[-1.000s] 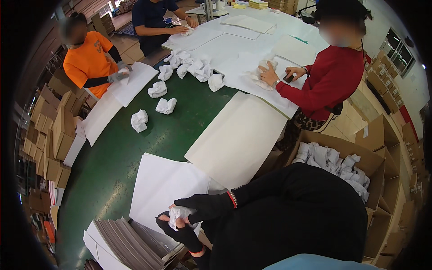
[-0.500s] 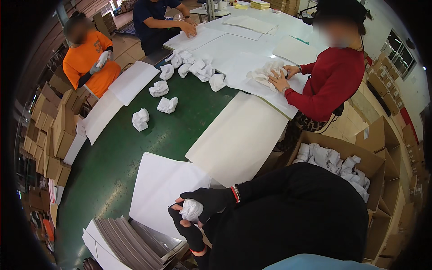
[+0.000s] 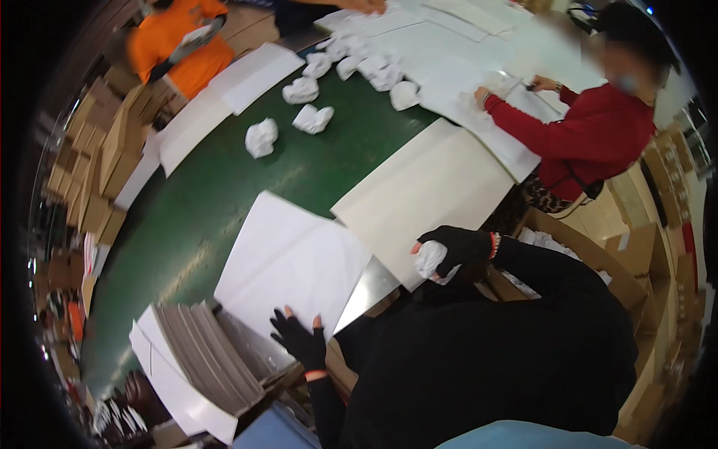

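Observation:
My right hand [image 3: 456, 251], in a black fingerless glove, is closed around a bundle wrapped in white paper [image 3: 429, 259]; what is inside the wrapping is hidden. It hangs over the near edge of a cream sheet [image 3: 426, 194]. My left hand [image 3: 301, 341], gloved the same way, rests with fingers spread on the near edge of a stack of white paper sheets [image 3: 288, 258]. Beside that hand stands a stack of grey-brown boards [image 3: 206, 352] with a white sheet along its side.
Several white paper bundles [image 3: 262, 138] lie on the green tabletop [image 3: 187, 217]. A carton [image 3: 576, 243] with white wrapped bundles stands at my right. A person in red [image 3: 598, 142] handles paper across the table; a person in orange [image 3: 183, 45] holds a bundle. Brown boxes [image 3: 112, 165] are piled left.
My hands have parted. The right carried the wrapped bundle rightward and away from me; the left let go of it and went down onto the white sheets. The view has shifted.

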A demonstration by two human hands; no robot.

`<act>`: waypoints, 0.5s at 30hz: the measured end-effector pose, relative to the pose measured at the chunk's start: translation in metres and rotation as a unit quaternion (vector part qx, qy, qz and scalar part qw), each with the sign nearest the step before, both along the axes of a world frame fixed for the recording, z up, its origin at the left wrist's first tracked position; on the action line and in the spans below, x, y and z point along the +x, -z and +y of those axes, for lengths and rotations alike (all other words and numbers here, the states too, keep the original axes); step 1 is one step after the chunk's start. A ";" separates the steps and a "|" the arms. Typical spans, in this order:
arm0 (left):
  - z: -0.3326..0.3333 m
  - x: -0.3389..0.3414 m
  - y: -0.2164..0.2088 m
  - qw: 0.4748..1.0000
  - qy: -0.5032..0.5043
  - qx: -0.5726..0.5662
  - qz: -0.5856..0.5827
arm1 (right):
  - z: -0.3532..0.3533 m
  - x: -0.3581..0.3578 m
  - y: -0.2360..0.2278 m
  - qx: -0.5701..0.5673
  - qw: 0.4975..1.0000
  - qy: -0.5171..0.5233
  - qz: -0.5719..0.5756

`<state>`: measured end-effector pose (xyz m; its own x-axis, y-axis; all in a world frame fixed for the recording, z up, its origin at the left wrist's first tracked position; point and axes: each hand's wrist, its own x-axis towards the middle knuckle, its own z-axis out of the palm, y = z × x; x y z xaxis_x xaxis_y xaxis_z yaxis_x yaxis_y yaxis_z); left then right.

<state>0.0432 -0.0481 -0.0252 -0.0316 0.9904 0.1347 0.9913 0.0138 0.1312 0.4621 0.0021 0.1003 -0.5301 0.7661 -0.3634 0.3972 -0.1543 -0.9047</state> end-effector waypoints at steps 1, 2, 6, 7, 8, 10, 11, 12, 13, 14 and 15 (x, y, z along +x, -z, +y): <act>0.000 -0.004 0.000 1.000 0.000 0.000 0.001 | -0.001 -0.007 0.000 0.006 1.000 -0.003 0.002; 0.003 -0.006 0.001 1.000 0.002 0.003 0.002 | 0.000 -0.014 0.000 0.014 1.000 -0.004 0.004; 0.016 -0.016 -0.003 1.000 0.020 0.000 -0.003 | 0.006 -0.037 -0.005 0.025 0.999 -0.027 0.005; 0.019 -0.020 -0.004 1.000 0.026 0.004 -0.003 | 0.009 -0.037 -0.005 0.033 0.999 -0.040 0.012; 0.022 -0.026 -0.005 0.999 0.034 0.007 -0.003 | 0.011 -0.035 -0.005 0.041 0.998 -0.052 0.019; 0.023 -0.037 -0.006 0.999 0.035 0.007 -0.008 | 0.017 -0.021 0.009 0.030 0.992 -0.115 0.039; 0.022 -0.041 -0.007 0.999 0.035 0.006 -0.010 | 0.016 -0.008 0.015 0.011 0.989 -0.145 0.039; 0.021 -0.044 -0.006 0.999 0.034 0.007 -0.010 | 0.013 0.010 0.020 -0.007 0.985 -0.171 0.038; 0.019 -0.048 -0.004 0.999 0.030 0.008 -0.008 | 0.013 0.031 0.030 -0.066 0.975 -0.211 0.006; 0.021 -0.049 -0.004 0.999 0.033 0.010 -0.011 | 0.005 0.073 0.061 -0.056 0.957 -0.253 -0.133; 0.027 -0.046 -0.005 0.999 0.045 0.015 -0.014 | -0.009 0.119 0.094 -0.042 0.910 -0.309 -0.275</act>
